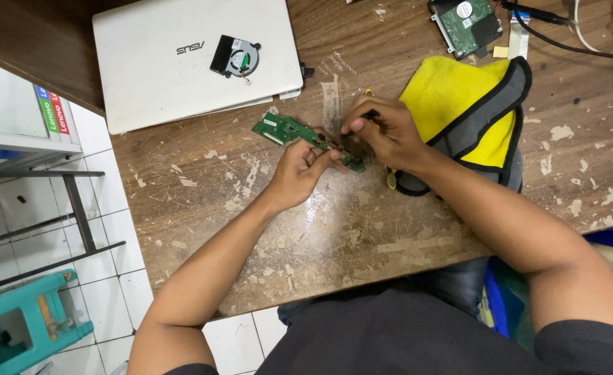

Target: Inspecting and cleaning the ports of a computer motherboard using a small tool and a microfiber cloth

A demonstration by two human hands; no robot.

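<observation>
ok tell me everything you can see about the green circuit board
The green circuit board is a long, narrow strip with small dark parts and a pale connector. It slants just above the worn wooden table, far end toward the white laptop. The left hand holds its near end; the right hand pinches something dark over it.

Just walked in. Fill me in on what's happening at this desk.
A person holds a narrow green circuit board over a worn wooden table. The left hand steadies it while the right hand pinches at its end. A closed white laptop with a small fan on it lies behind.
</observation>
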